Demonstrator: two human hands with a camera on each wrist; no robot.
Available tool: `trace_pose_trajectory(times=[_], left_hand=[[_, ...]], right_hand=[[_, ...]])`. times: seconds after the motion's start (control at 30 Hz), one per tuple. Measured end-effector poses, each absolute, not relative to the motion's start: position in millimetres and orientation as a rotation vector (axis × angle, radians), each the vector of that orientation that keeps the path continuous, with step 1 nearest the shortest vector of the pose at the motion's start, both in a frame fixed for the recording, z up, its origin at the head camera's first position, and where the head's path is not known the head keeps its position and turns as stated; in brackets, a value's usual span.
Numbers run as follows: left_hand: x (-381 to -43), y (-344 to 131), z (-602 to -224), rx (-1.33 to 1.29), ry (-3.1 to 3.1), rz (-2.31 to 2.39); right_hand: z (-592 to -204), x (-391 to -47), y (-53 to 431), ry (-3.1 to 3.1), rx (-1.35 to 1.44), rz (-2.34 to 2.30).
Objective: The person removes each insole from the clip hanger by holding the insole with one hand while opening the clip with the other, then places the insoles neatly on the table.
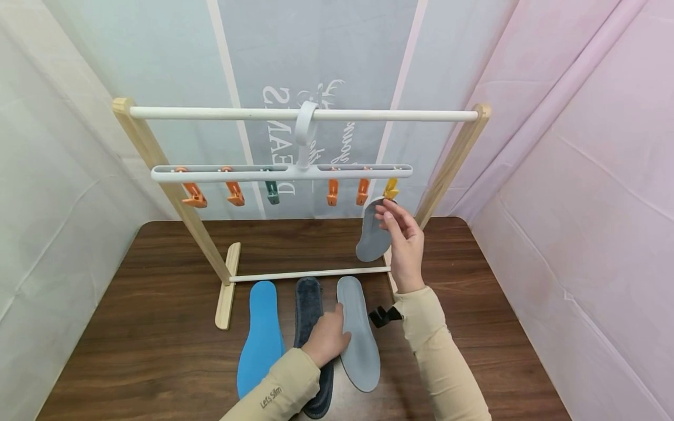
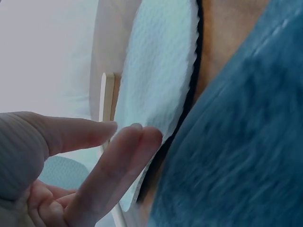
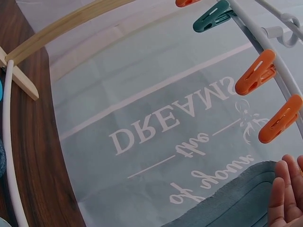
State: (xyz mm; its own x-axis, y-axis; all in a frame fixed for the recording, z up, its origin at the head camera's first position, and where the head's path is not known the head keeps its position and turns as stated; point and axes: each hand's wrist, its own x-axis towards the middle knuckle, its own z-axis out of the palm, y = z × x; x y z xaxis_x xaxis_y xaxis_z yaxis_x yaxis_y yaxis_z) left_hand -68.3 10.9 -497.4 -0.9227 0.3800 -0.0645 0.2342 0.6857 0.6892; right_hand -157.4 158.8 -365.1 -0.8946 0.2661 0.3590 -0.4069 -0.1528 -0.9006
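A grey insole (image 1: 374, 237) hangs at the yellow clip (image 1: 391, 188) on the hanger's right end. My right hand (image 1: 404, 245) is beside its upper part, fingers extended; the right wrist view shows those fingers (image 3: 286, 189) along the hanging insole's edge. On the table lies a second grey insole (image 1: 360, 336). My left hand (image 1: 327, 336) reaches over its left edge, index finger extended. Up close, the thumb and fingertips stand apart in front of this insole (image 2: 158, 61), pinching nothing visible. A dark fuzzy insole (image 1: 308, 304) lies partly under my left hand and sleeve.
A white hanger (image 1: 231, 173) hooks over the rack's top bar (image 1: 210, 113). It carries orange clips (image 1: 333, 193) and a green clip (image 1: 272, 193). A blue insole (image 1: 262, 333) lies left on the wooden table (image 1: 158, 351). The rack's wooden posts (image 1: 453, 158) flank the hanger.
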Motion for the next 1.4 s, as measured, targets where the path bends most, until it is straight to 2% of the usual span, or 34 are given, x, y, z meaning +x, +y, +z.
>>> trace_pose_trajectory(times=[0.9,1.4], left_hand=[[-135.9,2.6,-480.6,0.569,2.687,1.180],[-155.9,12.4,-468.3,0.537,2.591,1.346]], right_hand=[[-362.1,-159.7,167.1,-1.590,0.099,2.115],[-359.9,-160.3,169.9,-1.510,0.085,2.058]])
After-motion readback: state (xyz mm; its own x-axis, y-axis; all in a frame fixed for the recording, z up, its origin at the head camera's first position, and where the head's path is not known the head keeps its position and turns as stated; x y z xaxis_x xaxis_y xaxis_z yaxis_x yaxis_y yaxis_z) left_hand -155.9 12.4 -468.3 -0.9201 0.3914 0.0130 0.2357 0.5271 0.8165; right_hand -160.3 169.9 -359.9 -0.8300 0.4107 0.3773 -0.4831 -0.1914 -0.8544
